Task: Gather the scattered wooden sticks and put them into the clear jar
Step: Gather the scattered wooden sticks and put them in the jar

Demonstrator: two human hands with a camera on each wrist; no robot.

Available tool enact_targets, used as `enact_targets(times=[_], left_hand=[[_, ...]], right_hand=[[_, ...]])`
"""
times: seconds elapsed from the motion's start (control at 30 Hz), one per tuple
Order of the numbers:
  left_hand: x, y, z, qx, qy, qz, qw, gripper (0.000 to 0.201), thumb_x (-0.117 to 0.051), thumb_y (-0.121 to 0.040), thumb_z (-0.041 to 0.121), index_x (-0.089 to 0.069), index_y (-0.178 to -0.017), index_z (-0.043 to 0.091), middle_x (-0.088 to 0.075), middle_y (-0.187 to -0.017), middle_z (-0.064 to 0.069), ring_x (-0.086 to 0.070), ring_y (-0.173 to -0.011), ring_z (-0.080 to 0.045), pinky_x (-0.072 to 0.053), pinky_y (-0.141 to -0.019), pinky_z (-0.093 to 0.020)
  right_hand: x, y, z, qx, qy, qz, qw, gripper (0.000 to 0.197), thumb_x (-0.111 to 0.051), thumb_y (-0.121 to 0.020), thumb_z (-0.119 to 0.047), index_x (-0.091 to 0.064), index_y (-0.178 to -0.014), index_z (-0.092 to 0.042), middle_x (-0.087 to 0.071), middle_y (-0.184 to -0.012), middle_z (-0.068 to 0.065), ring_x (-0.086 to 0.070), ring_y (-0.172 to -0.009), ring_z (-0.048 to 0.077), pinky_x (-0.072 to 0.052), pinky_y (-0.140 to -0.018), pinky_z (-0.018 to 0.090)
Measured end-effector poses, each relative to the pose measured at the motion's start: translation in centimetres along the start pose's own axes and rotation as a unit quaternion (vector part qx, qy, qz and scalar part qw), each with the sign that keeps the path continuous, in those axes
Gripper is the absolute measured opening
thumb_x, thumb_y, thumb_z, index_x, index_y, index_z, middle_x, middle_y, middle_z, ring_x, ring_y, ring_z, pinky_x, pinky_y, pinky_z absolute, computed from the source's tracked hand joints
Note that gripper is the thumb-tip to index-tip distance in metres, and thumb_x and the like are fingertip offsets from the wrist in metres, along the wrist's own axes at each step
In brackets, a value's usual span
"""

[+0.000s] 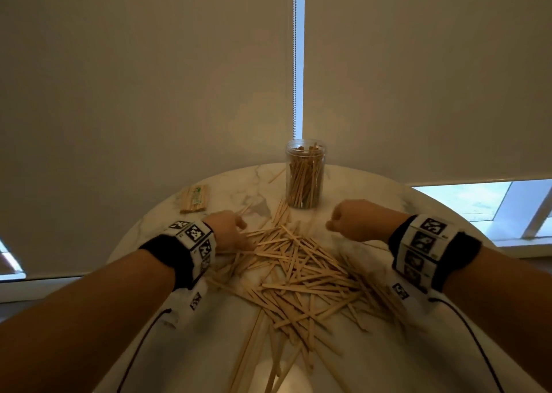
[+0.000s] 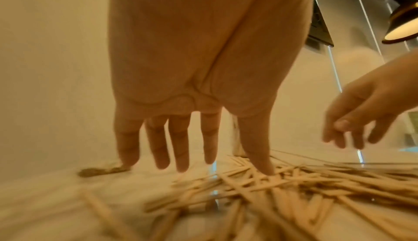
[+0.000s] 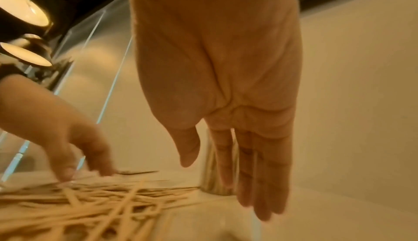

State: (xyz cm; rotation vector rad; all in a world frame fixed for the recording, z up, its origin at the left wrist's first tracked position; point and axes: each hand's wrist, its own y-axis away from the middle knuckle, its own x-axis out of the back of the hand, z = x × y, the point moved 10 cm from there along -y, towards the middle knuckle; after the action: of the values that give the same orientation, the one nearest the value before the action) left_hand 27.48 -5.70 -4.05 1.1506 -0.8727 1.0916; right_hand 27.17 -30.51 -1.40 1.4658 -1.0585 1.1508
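Note:
Many flat wooden sticks (image 1: 298, 270) lie in a loose heap on the round marble table (image 1: 373, 195). The clear jar (image 1: 304, 174) stands upright behind the heap, with several sticks on end inside. My left hand (image 1: 236, 231) is at the heap's far left edge. In the left wrist view its fingers (image 2: 181, 146) point straight down, spread, and the thumb tip touches the sticks (image 2: 282, 182); nothing is held. My right hand (image 1: 346, 222) hovers right of the jar's base. The right wrist view shows its straight fingers (image 3: 260, 173) empty above bare table, the jar (image 3: 211, 173) behind them.
A wrapped bundle of sticks (image 1: 195, 198) lies at the table's far left. A single stick (image 1: 276, 175) lies left of the jar. More sticks trail toward the near table edge (image 1: 268, 348). Roller blinds hang close behind the table.

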Motion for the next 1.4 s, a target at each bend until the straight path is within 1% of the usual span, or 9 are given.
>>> enact_targets(times=[0.2,0.33,0.43,0.5,0.6,0.8,1.1,1.23,1.4], left_hand=[[-1.2,2.1,-4.5,0.063,-0.101,-0.029,0.993,0.084,-0.064,-0.074,0.075,-0.057,-0.134,0.016,-0.058,-0.135,-0.006,-0.056,-0.12,-0.024,-0.047,-0.098,-0.032],[-1.9,1.5,-2.3,0.037,-0.087,0.006,0.995,0.072,-0.061,-0.081,0.07,-0.063,-0.118,0.009,-0.065,-0.119,-0.009,-0.061,-0.105,-0.023,-0.052,-0.087,-0.033],[-2.4,1.0,-0.1,0.025,-0.083,0.024,0.996,0.061,-0.057,-0.085,0.068,-0.057,-0.083,0.007,-0.067,-0.106,-0.014,-0.059,-0.086,-0.023,-0.045,-0.068,-0.03],[-2.6,0.7,0.8,0.023,-0.083,0.031,0.996,0.061,-0.054,-0.086,0.07,-0.05,-0.074,0.01,-0.063,-0.095,-0.012,-0.061,-0.09,-0.027,-0.041,-0.07,-0.03],[-2.8,0.3,1.6,0.012,-0.077,0.035,0.996,0.063,-0.056,-0.082,0.074,-0.055,-0.082,0.01,-0.062,-0.092,-0.009,-0.063,-0.097,-0.029,-0.046,-0.076,-0.033],[-2.8,-0.4,2.0,-0.009,-0.036,0.031,0.999,0.051,-0.068,-0.084,0.058,-0.05,-0.066,0.013,-0.052,-0.065,-0.003,-0.053,-0.069,-0.023,-0.04,-0.062,-0.029],[-2.2,0.7,4.5,-0.025,-0.132,0.002,0.991,0.035,-0.068,-0.092,0.038,-0.063,-0.085,0.004,-0.046,-0.064,-0.001,-0.051,-0.079,-0.021,-0.042,-0.07,-0.031],[-2.1,0.7,4.4,-0.01,-0.148,-0.003,0.989,0.041,-0.067,-0.093,0.037,-0.048,-0.067,0.01,-0.046,-0.065,-0.002,-0.05,-0.068,-0.02,-0.04,-0.06,-0.029],[-1.0,1.0,3.5,0.002,-0.071,0.011,0.997,0.022,-0.059,-0.097,0.024,-0.064,-0.099,0.003,-0.056,-0.078,-0.006,-0.051,-0.066,-0.02,-0.036,-0.048,-0.023]], right_hand=[[-2.8,5.6,6.0,-0.097,0.079,-0.136,0.983,0.094,-0.033,-0.083,-0.082,-0.058,-0.13,-0.004,-0.06,-0.13,0.009,-0.056,-0.102,0.021,-0.044,-0.085,0.029],[-3.9,7.1,2.7,-0.067,0.073,-0.145,0.984,0.09,-0.038,-0.075,-0.088,-0.065,-0.108,-0.008,-0.063,-0.11,0.006,-0.059,-0.096,0.02,-0.046,-0.085,0.029],[-4.7,6.5,0.2,-0.038,0.083,-0.126,0.988,0.099,-0.05,-0.065,-0.09,-0.062,-0.118,-0.007,-0.063,-0.11,0.005,-0.058,-0.096,0.021,-0.048,-0.084,0.031],[-5.0,5.8,-1.1,-0.017,0.084,-0.11,0.99,0.096,-0.057,-0.067,-0.085,-0.06,-0.122,-0.006,-0.062,-0.116,0.007,-0.057,-0.101,0.023,-0.05,-0.087,0.032],[-4.8,4.7,-2.7,0.008,0.057,-0.077,0.995,0.082,-0.062,-0.077,-0.073,-0.06,-0.121,-0.004,-0.064,-0.109,0.007,-0.056,-0.091,0.022,-0.046,-0.077,0.03],[-3.9,3.8,-2.7,0.025,0.072,-0.04,0.996,0.058,-0.066,-0.087,-0.054,-0.064,-0.116,-0.003,-0.061,-0.1,0.007,-0.053,-0.086,0.023,-0.04,-0.072,0.028],[-3.6,3.8,-1.3,0.021,0.083,-0.021,0.996,0.033,-0.064,-0.093,-0.034,-0.065,-0.108,-0.005,-0.055,-0.089,0.005,-0.05,-0.081,0.022,-0.038,-0.069,0.026],[-2.6,4.2,-0.5,0.016,0.065,0.015,0.998,0.02,-0.054,-0.094,-0.021,-0.064,-0.106,-0.007,-0.061,-0.095,0.007,-0.053,-0.082,0.023,-0.037,-0.063,0.025],[-0.3,4.8,0.4,0.006,0.012,0.068,0.998,0.017,-0.05,-0.094,-0.014,-0.066,-0.1,-0.01,-0.069,-0.095,0.01,-0.064,-0.084,0.028,-0.053,-0.071,0.036]])
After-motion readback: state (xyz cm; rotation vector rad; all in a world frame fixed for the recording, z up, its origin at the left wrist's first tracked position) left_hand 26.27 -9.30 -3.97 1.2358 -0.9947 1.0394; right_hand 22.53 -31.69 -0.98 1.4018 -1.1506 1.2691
